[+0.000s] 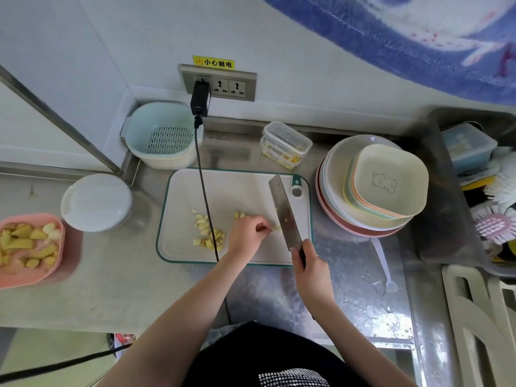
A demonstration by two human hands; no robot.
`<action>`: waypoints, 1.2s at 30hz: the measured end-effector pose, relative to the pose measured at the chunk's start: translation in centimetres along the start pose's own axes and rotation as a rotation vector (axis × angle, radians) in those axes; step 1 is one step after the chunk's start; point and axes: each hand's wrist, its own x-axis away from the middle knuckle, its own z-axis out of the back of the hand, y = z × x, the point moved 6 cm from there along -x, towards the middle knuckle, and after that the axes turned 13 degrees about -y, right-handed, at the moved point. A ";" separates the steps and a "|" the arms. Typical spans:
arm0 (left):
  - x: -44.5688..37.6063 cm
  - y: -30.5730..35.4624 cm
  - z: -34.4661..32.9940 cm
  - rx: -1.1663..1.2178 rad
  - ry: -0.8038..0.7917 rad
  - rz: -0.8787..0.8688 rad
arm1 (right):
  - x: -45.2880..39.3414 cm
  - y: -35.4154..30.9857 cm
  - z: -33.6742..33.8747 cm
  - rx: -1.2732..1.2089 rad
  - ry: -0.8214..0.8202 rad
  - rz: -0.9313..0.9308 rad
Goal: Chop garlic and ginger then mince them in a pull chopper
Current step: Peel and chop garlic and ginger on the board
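Pinning a small pale piece (277, 228) of garlic or ginger — we cannot tell which — against the cutting board (231, 188), our left hand (247, 236) curls its fingertips (265, 228) narrowly onto it, just beside the cleaver (284, 212) blade. We judge the curl keeps the fingertips tucked back from the edge while the piece stays put. Our right hand (311, 268) wraps fully round the cleaver handle at the board's 5 o'clock corner, the blade slanting up toward 1 o'clock with its edge down on the board at the piece, so each cut can fall close to the holding fingers.

Chopped bits (208, 233) lie in a loose heap at 8 o'clock of the holding hand, well apart from the blade, likely pushed aside to keep the cutting spot free. A few more bits (239, 215) sit at 11 o'clock, near the knuckles.

Off the board at 9 o'clock, the pink tub (55, 270) holds uncut ginger and garlic within easy reach of the left hand. The round white lidded container (96, 202) at 10 o'clock may be the pull chopper, though we cannot confirm it. A black cable (205, 191) drapes across the board from the wall socket (223, 84) at 12 o'clock. Stacked dishes (388, 181) sit at 3 o'clock.
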 end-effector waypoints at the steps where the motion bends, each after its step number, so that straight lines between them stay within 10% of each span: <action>1: 0.0 0.0 0.0 0.005 -0.002 0.001 | 0.0 0.0 0.1 -0.008 0.010 0.005; 14: 0.5 0.0 0.1 -0.081 0.044 -0.049 | 0.4 -1.1 1.8 -0.014 0.137 0.054; 28: 1.4 -0.4 1.0 -0.114 0.129 -0.092 | -1.3 0.2 -0.7 0.289 -0.112 -0.071; 36: 1.8 0.7 1.2 -0.005 0.185 -0.126 | -1.6 0.5 1.0 -0.279 -0.110 -0.059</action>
